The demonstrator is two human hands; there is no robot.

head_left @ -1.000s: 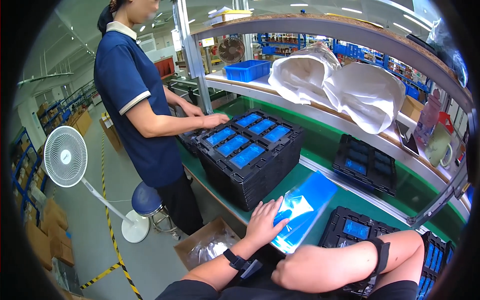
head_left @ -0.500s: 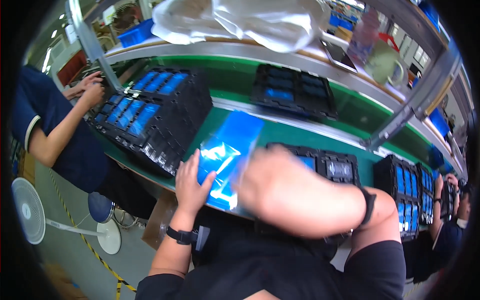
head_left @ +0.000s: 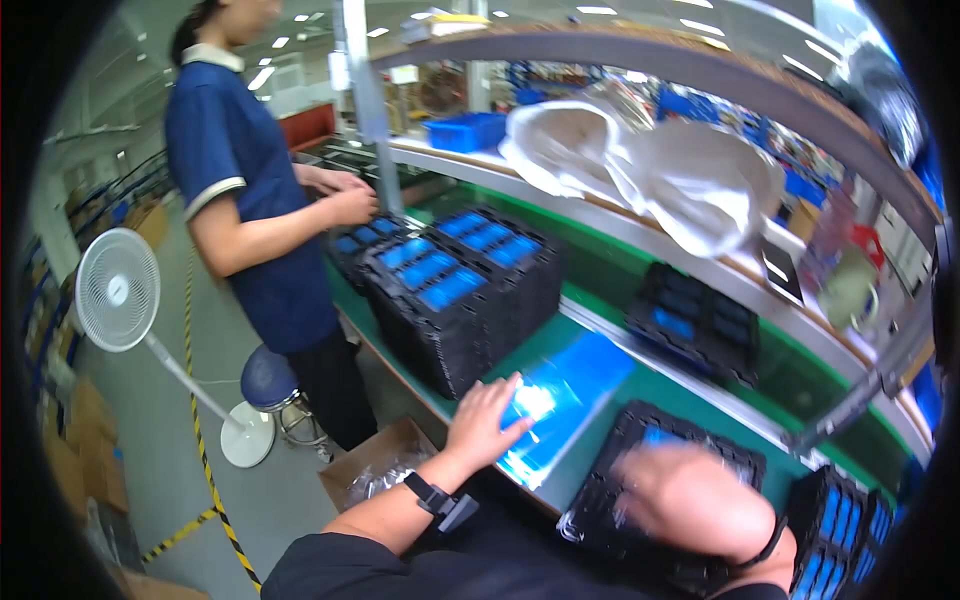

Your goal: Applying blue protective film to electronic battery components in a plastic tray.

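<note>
A stack of shiny blue film sheets (head_left: 575,385) lies on the green bench top. My left hand (head_left: 483,425) rests on the stack's left edge with its fingers stretched out, holding nothing. To the right of the sheets is a black compartment tray (head_left: 610,465), with a bit of blue showing in it. My right hand (head_left: 675,490) is over this tray, smeared by motion. Its fingers are too blurred to read, and whether anything is in them cannot be seen. Part of the tray is hidden under that hand and forearm.
Stacked black trays (head_left: 470,310) with blue pieces stand left of the sheets. Another tray (head_left: 695,320) lies at the back, and more trays (head_left: 835,525) stand at right. A person (head_left: 255,200) works at far left. A metal shelf (head_left: 590,205) overhangs the bench.
The view has swung left and up. My right hand has moved from beside the blue sheets to over the tray on the right. My left hand stays on the sheets.
</note>
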